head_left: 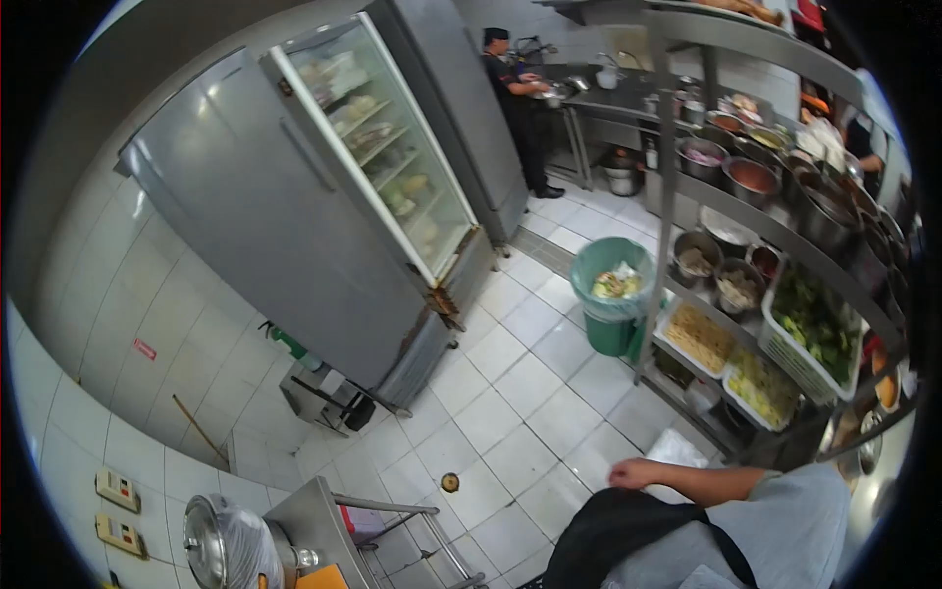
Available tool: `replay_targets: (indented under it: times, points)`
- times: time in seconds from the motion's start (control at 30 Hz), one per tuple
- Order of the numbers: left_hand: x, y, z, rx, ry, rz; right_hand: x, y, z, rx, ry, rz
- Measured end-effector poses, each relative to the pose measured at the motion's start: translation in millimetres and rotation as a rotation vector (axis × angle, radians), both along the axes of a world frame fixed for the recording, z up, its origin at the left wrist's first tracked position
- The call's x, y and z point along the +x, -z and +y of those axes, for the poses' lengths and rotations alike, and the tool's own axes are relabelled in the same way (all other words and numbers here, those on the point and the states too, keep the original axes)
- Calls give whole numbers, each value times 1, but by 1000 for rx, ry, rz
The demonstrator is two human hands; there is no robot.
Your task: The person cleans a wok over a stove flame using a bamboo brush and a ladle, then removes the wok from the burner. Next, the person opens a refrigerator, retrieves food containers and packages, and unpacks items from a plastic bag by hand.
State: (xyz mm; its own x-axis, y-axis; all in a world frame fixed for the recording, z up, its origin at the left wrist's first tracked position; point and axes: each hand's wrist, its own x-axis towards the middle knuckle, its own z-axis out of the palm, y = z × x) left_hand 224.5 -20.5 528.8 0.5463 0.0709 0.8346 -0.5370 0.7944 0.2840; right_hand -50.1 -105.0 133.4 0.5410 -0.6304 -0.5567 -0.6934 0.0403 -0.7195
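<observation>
My right hand (633, 474) reaches out from a grey sleeve (800, 506) at the lower right, over the tiled floor and beside my black apron (628, 540). Its fingers are curled in, and nothing shows in them. Just behind the forearm lies a whitish plastic sheet or bag (677, 450); I cannot tell that the hand touches it. The nearest large thing is a metal rack (667, 196), with a tray of shredded food (699, 334), a tray of chopped pale greens (760, 388) and a crate of leafy greens (814, 329). My left hand is out of view.
A green lined bin (613, 294) holds food scraps. Steel fridges (265, 216), one glass-fronted (383, 147), line the left. A co-worker (510, 108) handles metal bowls at a far counter. A steel table (304, 520) with a plastic-wrapped pot (221, 540) stands lower left. A floor drain (449, 482) shows.
</observation>
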Motion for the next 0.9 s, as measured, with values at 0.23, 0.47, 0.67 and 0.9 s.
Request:
replay_targets:
  times: [0.23, 0.47, 0.67, 0.9]
  points:
    - [39, 62, -148, 811, 156, -445, -143, 134, 20, 559, 806, 55]
    - [68, 157, -283, 1255, 206, -361, -173, 159, -46, 811, 1060, -12]
    - [117, 156, -395, 1287, 56, -309, -145, 229, -230, 756, 883, -460]
    - [231, 33, -585, 1063, -247, -549, -26, 134, -478, 297, 943, -203]
